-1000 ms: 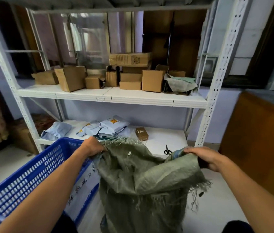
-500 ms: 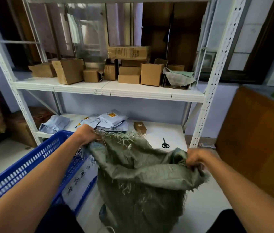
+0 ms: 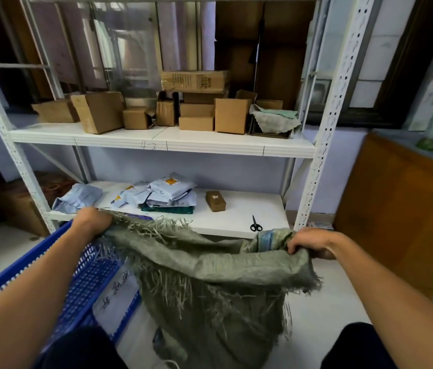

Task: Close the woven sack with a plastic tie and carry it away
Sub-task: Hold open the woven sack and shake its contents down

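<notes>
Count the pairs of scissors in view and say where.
1. The scissors lie on the lower shelf, near its front edge, right of the small cardboard box. Others could be hidden under the parcels or behind the woven sack.

Probably a small parcel stockroom: metal shelving (image 3: 327, 134), cardboard boxes (image 3: 98, 111), mailer bags (image 3: 172, 186), blue crate (image 3: 87, 278).

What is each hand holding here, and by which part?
Both hold the woven sack by its frayed mouth: the left hand grips the far-left edge of the rim, the right hand grips the right edge.
</notes>
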Demonstrator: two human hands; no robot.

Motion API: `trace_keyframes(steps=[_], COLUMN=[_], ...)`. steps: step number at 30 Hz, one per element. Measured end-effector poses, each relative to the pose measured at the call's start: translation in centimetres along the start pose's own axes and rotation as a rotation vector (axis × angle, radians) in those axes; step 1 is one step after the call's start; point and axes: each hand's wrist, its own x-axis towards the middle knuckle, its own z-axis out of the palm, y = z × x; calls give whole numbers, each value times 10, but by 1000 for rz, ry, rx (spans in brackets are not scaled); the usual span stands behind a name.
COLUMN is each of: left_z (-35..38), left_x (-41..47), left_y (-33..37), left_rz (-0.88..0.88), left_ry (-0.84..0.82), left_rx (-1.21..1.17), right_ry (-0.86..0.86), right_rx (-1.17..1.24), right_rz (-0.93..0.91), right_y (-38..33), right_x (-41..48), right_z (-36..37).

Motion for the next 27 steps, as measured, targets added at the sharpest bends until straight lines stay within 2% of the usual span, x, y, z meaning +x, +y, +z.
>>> trace_keyframes(steps=[2, 3, 7, 9, 11, 14, 18, 24, 27], left_z=[-10, -10, -4, 4, 12, 27, 49, 85, 93], left_x=[-36, -44, -56, -70, -87, -106, -133, -151, -148], left_y=[25, 31, 46, 65, 87, 111, 135, 153, 149], left_rz=[-39, -58, -31, 76, 188, 228, 210, 96, 22], left_ry=[-55, -87, -296, -398, -426, -466, -563, -625, -656], left_rx=[-175, -266, -522, -535, -467, -429, -478, -661, -792], right_ry=[-71, -109, -151, -106, -50, 15, 22, -253, -190], right_rx=[277, 341, 390, 371, 345, 301, 258, 448, 590], right_rz=[-69, -94, -192, -255, -329, -397, -433, -434, -403], right_y=[-9, -16, -39, -51, -64, -78, -90, -86, -76], right_x=[-2, -4, -4, -3, -4, -4, -4, -15, -12], right_z=[6, 11, 37, 52, 66, 82, 94, 106, 103])
